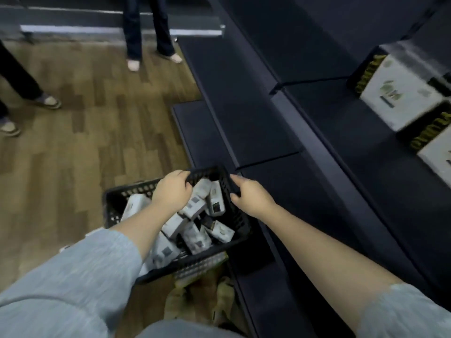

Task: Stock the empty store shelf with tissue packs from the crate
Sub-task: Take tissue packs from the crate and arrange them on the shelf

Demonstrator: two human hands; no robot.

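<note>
Black crate (117,203) on the wood floor (85,118) at 6 o'clock, full of jumbled white tissue packs (195,236). Left hand (173,191) grips the crate's far rim, fingers curled over it. Right hand (249,195) grips the right rim near the far corner. Dark shelf (244,113) runs from 12 to 4 o'clock, just beside the crate; two packs (397,93) already on an upper level at 3 o'clock. Bystanders' legs (146,28) at 11 o'clock.
</note>
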